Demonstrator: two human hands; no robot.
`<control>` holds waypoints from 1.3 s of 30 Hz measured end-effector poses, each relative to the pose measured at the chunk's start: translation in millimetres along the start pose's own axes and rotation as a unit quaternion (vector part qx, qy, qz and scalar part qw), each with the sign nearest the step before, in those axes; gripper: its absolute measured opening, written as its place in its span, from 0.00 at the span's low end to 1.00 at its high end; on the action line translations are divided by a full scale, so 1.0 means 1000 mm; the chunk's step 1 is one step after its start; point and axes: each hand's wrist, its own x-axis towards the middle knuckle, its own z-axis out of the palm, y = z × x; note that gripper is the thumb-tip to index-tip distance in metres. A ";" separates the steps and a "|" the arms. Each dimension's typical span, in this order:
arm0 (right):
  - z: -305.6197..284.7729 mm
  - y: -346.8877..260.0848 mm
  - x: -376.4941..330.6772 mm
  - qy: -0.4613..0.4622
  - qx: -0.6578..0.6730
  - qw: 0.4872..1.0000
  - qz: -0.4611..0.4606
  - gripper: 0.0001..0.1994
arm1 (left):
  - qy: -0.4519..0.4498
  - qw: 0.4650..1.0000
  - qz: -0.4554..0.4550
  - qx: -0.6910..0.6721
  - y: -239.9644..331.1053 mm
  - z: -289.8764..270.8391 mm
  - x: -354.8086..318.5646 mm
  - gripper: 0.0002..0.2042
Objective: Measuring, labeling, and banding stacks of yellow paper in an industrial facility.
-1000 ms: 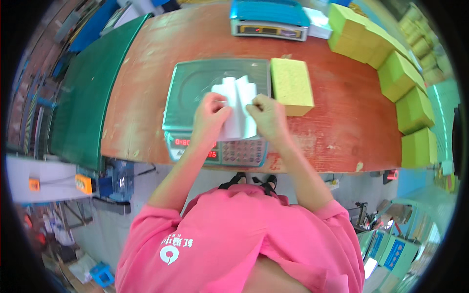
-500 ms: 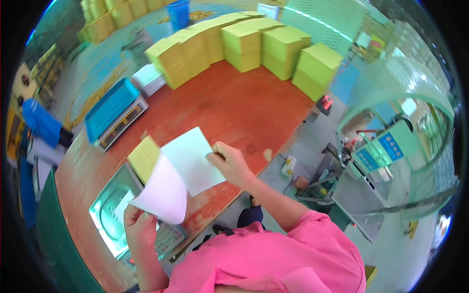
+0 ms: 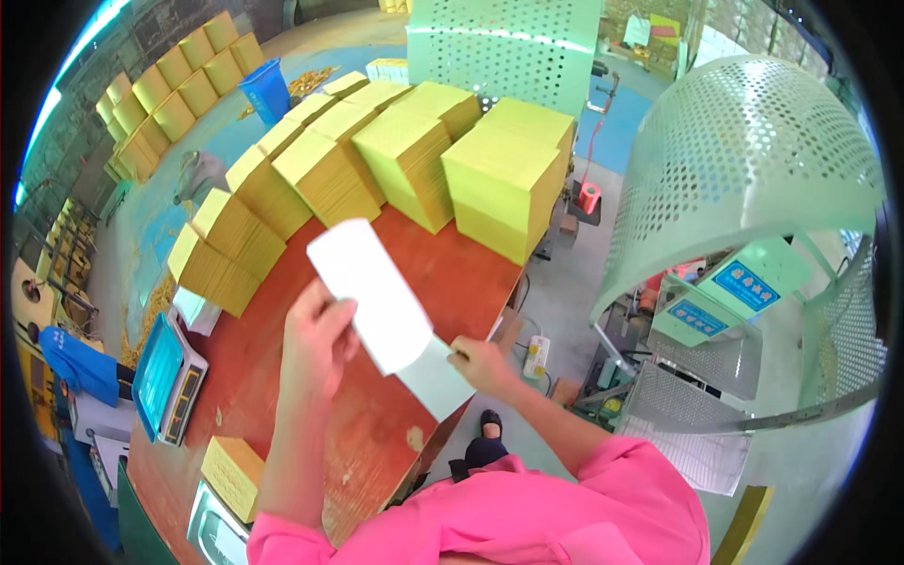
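A white sheet of paper (image 3: 369,287) is stretched between my two hands above the red table (image 3: 363,461). The sheet curls over on itself, and a paler flat part shows beneath the curl at the lower right. My left hand (image 3: 318,330) pinches the sheet's left edge between thumb and fingers. Closed on the right edge is my right hand (image 3: 485,365), near the table's right side. A small block of yellow paper (image 3: 234,476) lies beside my left forearm, next to a shiny metal-topped scale (image 3: 215,532) cut off by the lower part of the picture.
Tall stacks of yellow paper (image 3: 330,174) line the table's far edge. At the left sits a scale with a blue tray (image 3: 162,372). A perforated metal machine guard (image 3: 744,160) stands at the right, beyond a power strip (image 3: 537,356) on the floor. A co-worker in blue (image 3: 80,363) is far left.
My view has swung toward the stacks. My left hand has moved from above the metal-topped scale up and over the table, carrying its edge of the sheet. Both hands still hold the sheet.
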 end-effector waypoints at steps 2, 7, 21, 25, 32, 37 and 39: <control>0.000 0.007 0.005 -0.006 0.016 1.000 -0.007 0.10 | -0.051 0.991 0.021 -0.119 0.013 0.055 0.055 0.08; -0.001 0.012 0.012 -0.045 0.080 0.996 0.003 0.09 | -0.108 0.981 -0.004 -0.159 -0.004 0.134 0.184 0.07; -0.014 0.014 0.017 -0.054 0.102 0.993 -0.024 0.08 | -0.022 0.994 -0.108 0.028 -0.038 0.157 0.222 0.08; -0.014 0.017 0.018 -0.068 0.135 0.988 -0.019 0.08 | -0.014 0.990 -0.131 0.044 -0.040 0.152 0.223 0.08; -0.014 0.016 0.018 -0.060 0.143 0.988 -0.021 0.08 | -0.006 0.988 -0.136 0.068 -0.036 0.150 0.228 0.08; -0.012 0.019 0.021 -0.062 0.149 0.987 -0.015 0.09 | -0.003 0.984 -0.133 0.115 -0.030 0.152 0.230 0.08; -0.011 0.020 0.022 -0.063 0.146 0.987 -0.014 0.09 | -0.003 0.984 -0.131 0.121 -0.028 0.152 0.231 0.08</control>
